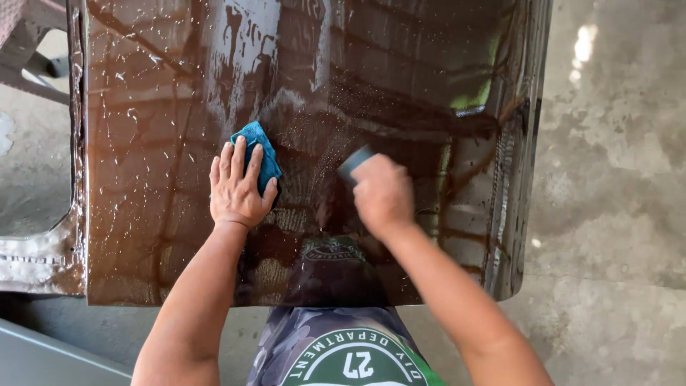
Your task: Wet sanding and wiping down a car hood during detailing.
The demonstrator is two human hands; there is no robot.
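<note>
A large glossy dark brown metal panel (179,236), wet with water streaks and droplets, lies flat in front of me. My left hand (237,187) presses flat on a folded teal cloth (259,145) near the panel's middle. My right hand (382,194), blurred by motion, grips a small grey sanding block (354,164) against the wet surface, a little to the right of the cloth.
Bare concrete floor (614,186) stretches to the right of the panel. Unpainted grey metal edging (39,261) shows at the panel's lower left, and a metal stand frame (32,57) sits at the upper left. A grey surface (43,357) is at the bottom left corner.
</note>
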